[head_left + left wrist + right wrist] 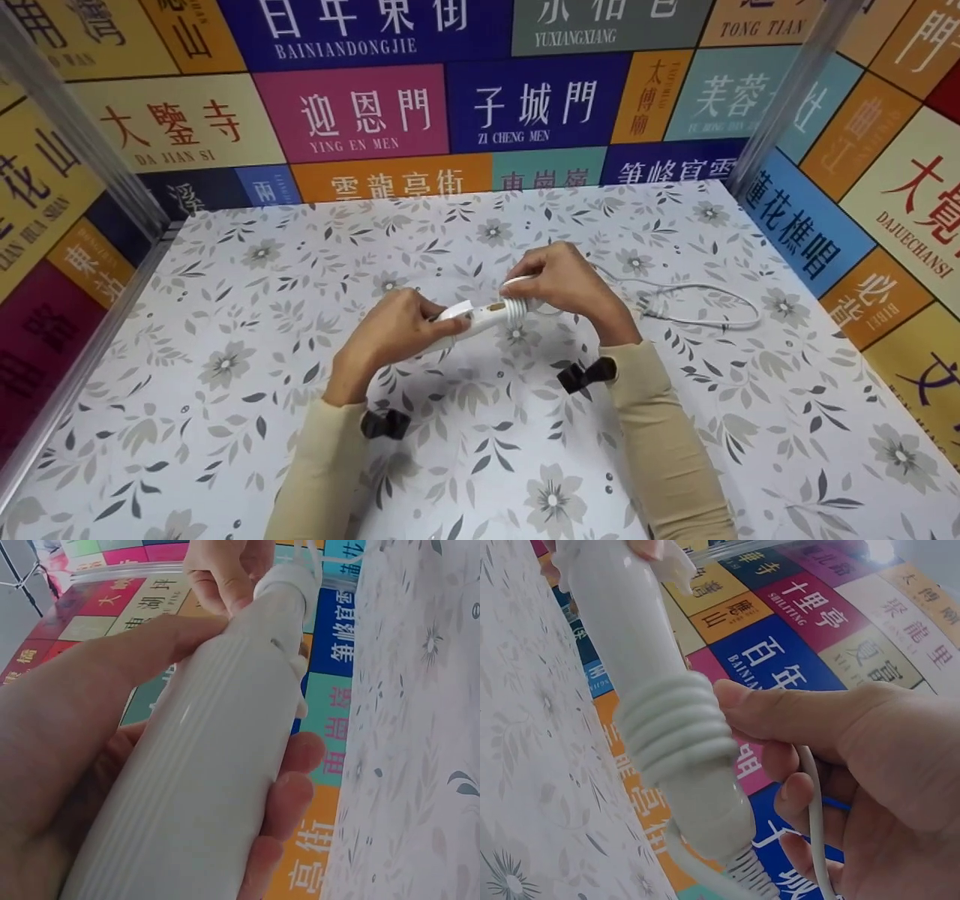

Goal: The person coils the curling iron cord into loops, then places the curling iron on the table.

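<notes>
My left hand [397, 326] grips the body of a white corded hair styling iron [195, 742], thumb along one side and fingers curled round the other. The iron is held tilted above the table, its cord end toward the right. Several turns of white power cord [676, 727] are wound round the handle near that end. My right hand [562, 277] pinches the cord beside these turns with thumb and fingertips, and a strand runs down past its curled fingers in the right wrist view. In the head view, the left hand hides much of the iron's far end.
The loose part of the cord [757, 311] lies in a loop on the right of the flower-patterned table [555, 495], its plug [654, 306] near the right wrist. Panels with printed place names [352, 112] stand behind and at both sides. Black wrist mounts [386, 424] sit at the sleeves.
</notes>
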The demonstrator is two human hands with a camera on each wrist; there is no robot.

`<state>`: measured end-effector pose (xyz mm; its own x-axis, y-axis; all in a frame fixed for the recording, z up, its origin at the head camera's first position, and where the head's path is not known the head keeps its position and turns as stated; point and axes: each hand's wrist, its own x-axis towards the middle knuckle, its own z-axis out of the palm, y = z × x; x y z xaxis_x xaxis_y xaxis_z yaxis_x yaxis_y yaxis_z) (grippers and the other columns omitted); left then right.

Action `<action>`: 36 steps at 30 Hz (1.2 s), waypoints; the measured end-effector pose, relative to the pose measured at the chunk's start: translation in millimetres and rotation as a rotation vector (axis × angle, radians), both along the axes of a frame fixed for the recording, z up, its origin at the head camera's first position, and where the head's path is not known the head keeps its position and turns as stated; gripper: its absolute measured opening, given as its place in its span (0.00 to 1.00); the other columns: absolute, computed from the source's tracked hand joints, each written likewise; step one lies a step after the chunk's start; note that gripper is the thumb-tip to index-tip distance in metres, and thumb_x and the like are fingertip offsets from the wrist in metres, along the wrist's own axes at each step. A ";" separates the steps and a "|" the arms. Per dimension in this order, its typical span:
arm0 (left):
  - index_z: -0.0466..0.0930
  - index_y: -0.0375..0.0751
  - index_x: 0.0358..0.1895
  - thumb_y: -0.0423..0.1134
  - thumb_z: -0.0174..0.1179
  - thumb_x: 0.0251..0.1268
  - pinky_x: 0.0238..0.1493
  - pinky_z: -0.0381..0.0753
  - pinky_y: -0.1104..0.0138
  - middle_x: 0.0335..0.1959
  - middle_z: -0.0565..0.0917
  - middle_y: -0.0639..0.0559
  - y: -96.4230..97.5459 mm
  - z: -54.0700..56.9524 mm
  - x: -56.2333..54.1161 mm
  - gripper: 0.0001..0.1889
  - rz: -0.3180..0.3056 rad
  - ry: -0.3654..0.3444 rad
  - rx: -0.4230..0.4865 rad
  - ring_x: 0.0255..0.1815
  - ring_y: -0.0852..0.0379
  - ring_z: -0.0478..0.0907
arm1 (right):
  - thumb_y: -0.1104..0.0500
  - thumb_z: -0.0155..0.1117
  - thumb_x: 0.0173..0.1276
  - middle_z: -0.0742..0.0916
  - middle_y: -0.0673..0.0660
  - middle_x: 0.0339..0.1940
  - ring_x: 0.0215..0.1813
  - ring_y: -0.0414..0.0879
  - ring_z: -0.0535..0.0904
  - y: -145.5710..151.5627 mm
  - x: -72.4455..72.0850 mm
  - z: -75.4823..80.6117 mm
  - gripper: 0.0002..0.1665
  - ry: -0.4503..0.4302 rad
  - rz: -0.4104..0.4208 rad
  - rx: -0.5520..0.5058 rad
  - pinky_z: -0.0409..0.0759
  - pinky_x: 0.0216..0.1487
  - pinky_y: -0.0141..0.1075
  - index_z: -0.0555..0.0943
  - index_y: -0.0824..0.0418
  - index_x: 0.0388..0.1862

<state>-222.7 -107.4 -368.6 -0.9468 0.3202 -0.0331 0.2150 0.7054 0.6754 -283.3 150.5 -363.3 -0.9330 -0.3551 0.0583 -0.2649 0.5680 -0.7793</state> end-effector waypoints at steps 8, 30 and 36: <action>0.92 0.44 0.35 0.60 0.66 0.61 0.19 0.66 0.68 0.17 0.80 0.55 2.7 2.7 -0.1 0.21 0.172 0.001 -0.008 0.16 0.59 0.69 | 0.53 0.69 0.68 0.89 0.55 0.35 0.34 0.44 0.78 -9.7 7.5 3.7 0.10 0.120 0.032 -0.030 0.77 0.38 0.36 0.92 0.55 0.40; 0.90 0.41 0.47 0.59 0.64 0.65 0.28 0.76 0.67 0.36 0.89 0.43 -7.3 8.2 -11.6 0.24 0.441 0.067 0.269 0.28 0.54 0.80 | 0.54 0.60 0.76 0.91 0.57 0.38 0.33 0.45 0.84 -12.6 10.4 4.7 0.14 0.156 0.144 -0.118 0.80 0.35 0.32 0.89 0.57 0.49; 0.89 0.39 0.49 0.56 0.64 0.66 0.29 0.78 0.67 0.36 0.88 0.40 -19.8 16.1 -12.3 0.23 0.450 0.044 0.380 0.27 0.55 0.80 | 0.53 0.60 0.76 0.90 0.61 0.37 0.36 0.52 0.85 -9.4 3.3 -2.0 0.15 0.085 0.149 -0.178 0.82 0.38 0.32 0.88 0.58 0.50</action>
